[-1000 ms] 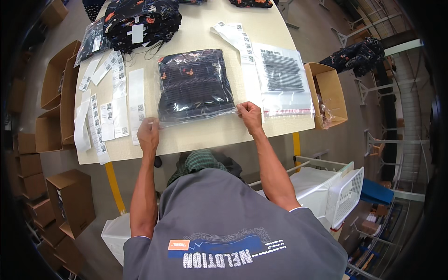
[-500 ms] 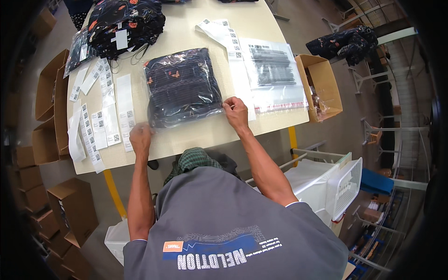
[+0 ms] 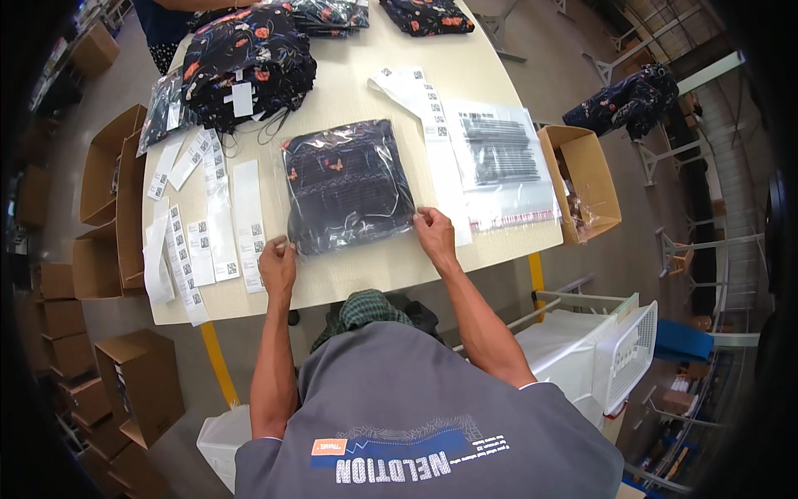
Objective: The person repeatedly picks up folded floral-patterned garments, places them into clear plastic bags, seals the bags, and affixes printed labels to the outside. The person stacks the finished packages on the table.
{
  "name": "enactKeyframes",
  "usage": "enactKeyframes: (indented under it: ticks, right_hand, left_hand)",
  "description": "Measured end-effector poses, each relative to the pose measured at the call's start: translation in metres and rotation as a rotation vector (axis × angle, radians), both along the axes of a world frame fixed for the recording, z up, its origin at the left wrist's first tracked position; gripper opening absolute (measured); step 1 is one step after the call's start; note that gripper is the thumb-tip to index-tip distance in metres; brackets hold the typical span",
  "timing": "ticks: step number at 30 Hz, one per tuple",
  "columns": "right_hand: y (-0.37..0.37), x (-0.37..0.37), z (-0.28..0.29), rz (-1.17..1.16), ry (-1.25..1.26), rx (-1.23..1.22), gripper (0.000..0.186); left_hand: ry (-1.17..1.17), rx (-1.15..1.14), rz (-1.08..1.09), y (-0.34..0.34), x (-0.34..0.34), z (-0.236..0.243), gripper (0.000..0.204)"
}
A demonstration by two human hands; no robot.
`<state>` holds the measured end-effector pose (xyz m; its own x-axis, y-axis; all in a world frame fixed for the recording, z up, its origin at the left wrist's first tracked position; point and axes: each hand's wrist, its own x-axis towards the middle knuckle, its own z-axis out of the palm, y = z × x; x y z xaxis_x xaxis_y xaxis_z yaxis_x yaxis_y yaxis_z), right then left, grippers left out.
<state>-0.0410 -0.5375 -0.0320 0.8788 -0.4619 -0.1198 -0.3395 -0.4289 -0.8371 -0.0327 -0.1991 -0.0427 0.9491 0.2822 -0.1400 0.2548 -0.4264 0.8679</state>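
A dark, floral-patterned folded garment lies flat on the table inside a clear plastic bag. At the bag's near left corner my left hand is closed, its thumb and finger pinching the film. My right hand pinches the near right corner in the same way. Strips of white labels with printed squares lie just left of the bag. On its right is another label strip, partly beside a stack of clear bags.
A heap of floral garments sits at the far left, a bagged one beside it. Across the table, a person's arm reaches in. Cardboard boxes flank the table, one at its right edge. A white basket stands lower right.
The whole view has shifted, so the table appears lower and further right. Both hands stay at the bag's near corners, and the bag has hardly moved on the table.
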Motion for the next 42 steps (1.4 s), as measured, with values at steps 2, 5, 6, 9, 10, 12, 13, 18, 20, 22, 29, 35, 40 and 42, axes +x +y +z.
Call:
enactKeyframes:
  ticks: [2, 5, 6, 9, 10, 12, 13, 18, 20, 22, 29, 35, 40, 42]
  right_hand:
    - [-0.007, 0.004, -0.003, -0.032, 0.128, 0.242, 0.024]
    - [-0.015, 0.005, 0.022, -0.053, 0.316, 0.748, 0.014]
    - [-0.015, 0.003, 0.031, -0.068, 0.349, 0.772, 0.014]
    - [-0.015, -0.006, 0.059, -0.094, 0.402, 0.847, 0.011]
    - [-0.017, -0.009, 0.068, -0.094, 0.362, 0.93, 0.011]
    - [-0.019, -0.019, 0.097, -0.099, 0.273, 1.086, 0.009]
    - [-0.021, -0.022, 0.117, -0.101, 0.209, 1.138, 0.008]
    - [-0.021, 0.016, 0.18, -0.033, -0.005, 1.305, 0.021]
    - [-0.021, 0.044, 0.175, -0.031, -0.019, 1.427, 0.023]
    - [-0.027, 0.075, 0.142, -0.033, 0.01, 1.356, 0.024]
    - [0.025, 0.109, 0.104, 0.303, -0.124, 0.087, 0.045]
    - [0.041, 0.103, 0.04, 0.755, -0.022, -0.706, 0.091]
    - [0.035, 0.104, 0.021, 0.76, -0.031, -0.691, 0.094]
    - [0.034, 0.106, 0.02, 0.767, -0.034, -0.712, 0.094]
  left_hand:
    - [0.237, -0.215, 0.038, 0.003, 0.006, 0.009, 0.03]
    - [0.515, -0.546, 0.053, 0.02, 0.013, 0.028, 0.016]
    - [0.597, -0.659, 0.047, 0.024, 0.015, 0.037, 0.01]
    - [0.62, -0.948, 0.004, 0.038, 0.008, 0.057, 0.01]
    - [0.613, -1.059, -0.013, 0.043, 0.002, 0.061, 0.01]
    - [0.489, -1.234, -0.047, 0.045, -0.003, 0.095, 0.008]
    - [0.445, -1.267, -0.025, 0.042, -0.003, 0.119, 0.007]
    - [0.361, -1.529, -0.082, 0.039, 0.017, 0.179, 0.015]
    - [0.404, -1.581, 0.081, 0.028, 0.038, 0.177, 0.017]
    - [0.351, -1.605, 0.112, 0.022, 0.063, 0.144, 0.019]
    - [-0.213, 0.133, -0.2, -0.067, 0.103, 0.084, 0.047]
    - [-0.231, 0.822, -0.458, -0.093, 0.1, 0.047, 0.073]
    - [-0.22, 0.818, -0.431, -0.098, 0.098, 0.036, 0.079]
    - [-0.208, 0.793, -0.419, -0.099, 0.098, 0.031, 0.082]
